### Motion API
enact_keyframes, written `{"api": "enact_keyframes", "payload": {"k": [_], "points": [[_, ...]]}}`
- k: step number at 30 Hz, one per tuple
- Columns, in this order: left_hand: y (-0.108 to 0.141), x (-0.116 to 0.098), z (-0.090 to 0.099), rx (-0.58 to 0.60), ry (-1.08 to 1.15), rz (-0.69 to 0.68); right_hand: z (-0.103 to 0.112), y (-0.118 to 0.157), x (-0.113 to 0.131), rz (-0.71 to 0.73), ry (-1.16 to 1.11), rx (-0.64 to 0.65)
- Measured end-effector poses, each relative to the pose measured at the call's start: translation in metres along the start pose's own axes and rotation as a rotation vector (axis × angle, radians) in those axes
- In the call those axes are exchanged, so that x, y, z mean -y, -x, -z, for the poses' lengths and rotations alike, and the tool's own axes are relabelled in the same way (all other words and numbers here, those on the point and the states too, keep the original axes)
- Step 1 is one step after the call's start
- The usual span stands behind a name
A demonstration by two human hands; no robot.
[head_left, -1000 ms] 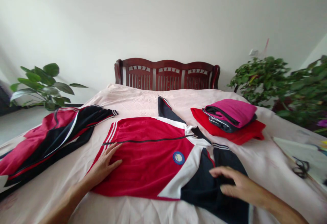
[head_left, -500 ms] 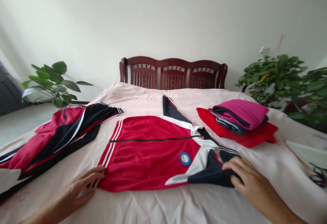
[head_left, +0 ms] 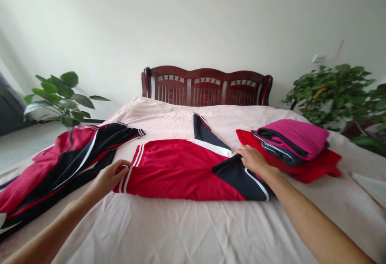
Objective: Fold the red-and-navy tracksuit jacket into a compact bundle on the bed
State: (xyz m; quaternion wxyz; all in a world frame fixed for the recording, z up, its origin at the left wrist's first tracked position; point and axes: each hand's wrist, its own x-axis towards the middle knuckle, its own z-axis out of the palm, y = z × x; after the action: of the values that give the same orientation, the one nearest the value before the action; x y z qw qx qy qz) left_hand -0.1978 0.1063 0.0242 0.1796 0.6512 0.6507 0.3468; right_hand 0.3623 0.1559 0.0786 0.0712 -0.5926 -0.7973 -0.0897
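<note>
A red track jacket (head_left: 181, 179) with navy and white shoulders lies across the bed, its near side folded over the front so that the zip and badge are hidden. My left hand (head_left: 116, 172) pinches the striped hem at the jacket's left end. At the collar end, my right hand (head_left: 251, 159) is closed on the navy shoulder part of the jacket. The far navy sleeve (head_left: 205, 131) stretches away toward the headboard.
Another red and navy track jacket (head_left: 69, 159) lies crumpled at the left. Folded clothes (head_left: 292, 143) in magenta, navy and red are stacked at the right. A wooden headboard (head_left: 208, 85) stands behind the pink bedsheet (head_left: 169, 232), with leafy plants (head_left: 63, 99) on both sides.
Both hands have moved away from me, carrying the jacket's near edge up and over its front. The badge and zip have become covered.
</note>
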Motion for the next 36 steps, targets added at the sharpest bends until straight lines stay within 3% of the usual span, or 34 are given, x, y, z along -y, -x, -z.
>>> {"api": "enact_keyframes", "payload": {"k": [4,8,10,12,15,18,21,25,28,32,36], "points": [[-0.026,-0.003,-0.023,0.009,-0.242,0.015,-0.029,0.005,-0.003,-0.050,0.066,0.017],[-0.021,-0.019,-0.029,-0.024,-0.457,-0.010,-0.026,0.015,0.009,-0.092,0.137,-0.115],[-0.011,-0.039,-0.034,-0.093,-0.592,-0.121,-0.021,0.018,0.030,-0.068,0.101,-0.210],[0.001,-0.061,-0.046,-0.102,-0.589,-0.299,-0.020,0.022,0.062,0.007,-0.003,-0.251],[0.018,-0.080,-0.075,0.020,-0.492,-0.545,-0.032,0.033,0.112,0.136,-0.146,-0.164],[0.028,-0.074,-0.098,0.138,-0.544,-0.623,-0.049,0.045,0.134,0.234,-0.187,-0.044],[0.028,-0.055,-0.099,0.160,-0.602,-0.586,-0.061,0.053,0.119,0.264,-0.196,-0.054],[0.020,-0.025,-0.077,0.117,-0.637,-0.494,-0.070,0.060,0.082,0.241,-0.198,-0.125],[0.016,-0.005,-0.063,0.107,-0.628,-0.482,-0.071,0.064,0.072,0.177,-0.204,-0.150],[0.015,0.012,-0.059,0.095,-0.631,-0.506,-0.056,0.074,0.075,0.073,-0.334,-0.166],[0.018,0.013,-0.066,0.030,-0.632,-0.460,-0.028,0.104,0.058,-0.226,-0.330,-0.385]]}}
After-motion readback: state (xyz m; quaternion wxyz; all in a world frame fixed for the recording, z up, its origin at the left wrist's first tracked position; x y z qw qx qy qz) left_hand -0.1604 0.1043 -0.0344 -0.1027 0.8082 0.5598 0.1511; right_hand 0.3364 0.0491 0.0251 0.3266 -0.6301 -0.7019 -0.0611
